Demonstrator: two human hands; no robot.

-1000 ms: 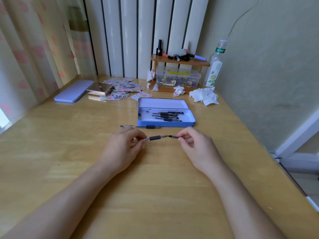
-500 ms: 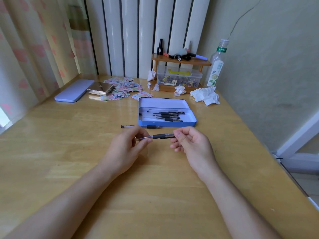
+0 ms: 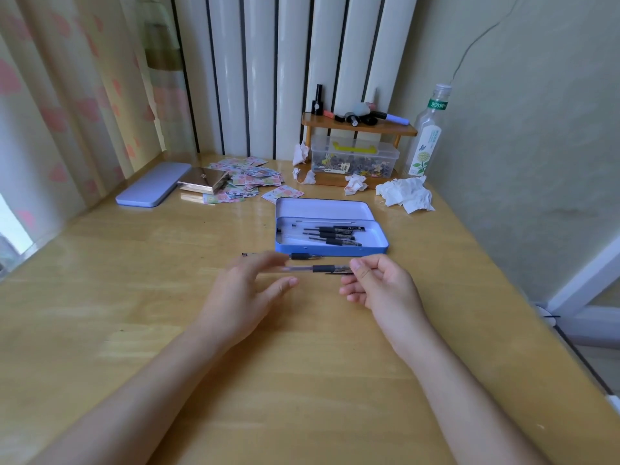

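My right hand (image 3: 379,286) pinches the right end of a black gel pen (image 3: 318,268) and holds it level just above the wooden table (image 3: 302,380). My left hand (image 3: 241,290) is off the pen, blurred, its fingers spread and relaxed beside the pen's clear left end. A second pen (image 3: 298,256) lies on the table just beyond the hands. Behind it sits an open blue pencil tin (image 3: 335,250) with several black pens (image 3: 335,233) inside.
At the back stand a small wooden shelf (image 3: 359,127) with cosmetics, a clear box (image 3: 354,159), a bottle (image 3: 427,135) and crumpled tissues (image 3: 406,194). To the back left lie a lilac tin lid (image 3: 152,189), a gold case (image 3: 203,179) and scattered stickers (image 3: 251,179).
My left hand has let go of the pen and opened. My right hand slid leftward and now carries the pen alone.
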